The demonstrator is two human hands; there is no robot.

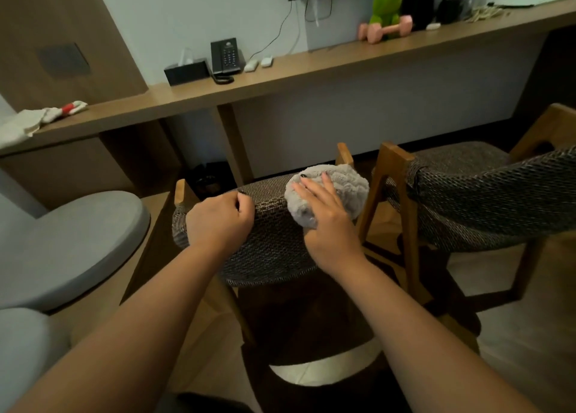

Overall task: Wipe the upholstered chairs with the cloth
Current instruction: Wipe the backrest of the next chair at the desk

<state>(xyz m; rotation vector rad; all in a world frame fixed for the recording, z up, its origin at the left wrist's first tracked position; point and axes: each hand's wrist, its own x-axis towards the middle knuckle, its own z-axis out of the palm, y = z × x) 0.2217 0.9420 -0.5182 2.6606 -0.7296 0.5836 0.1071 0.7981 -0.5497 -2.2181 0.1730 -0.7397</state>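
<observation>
A wooden chair with a dark woven upholstered backrest (271, 241) stands right in front of me. A fluffy grey cloth (343, 188) lies over the right end of the backrest's top edge. My right hand (327, 219) presses flat on the cloth with straight fingers. My left hand (218, 222) grips the top of the backrest at its left end, fingers curled over the edge. A second chair (486, 200) with the same upholstery stands to the right, its seat under the desk.
A long wooden desk (280, 79) runs along the wall with a tissue box (186, 71), a phone (225, 57), a pink dumbbell (386, 29) and a green plush frog (386, 4). A grey round seat (68, 244) sits to the left. White rags (37, 116) lie on the desk's left end.
</observation>
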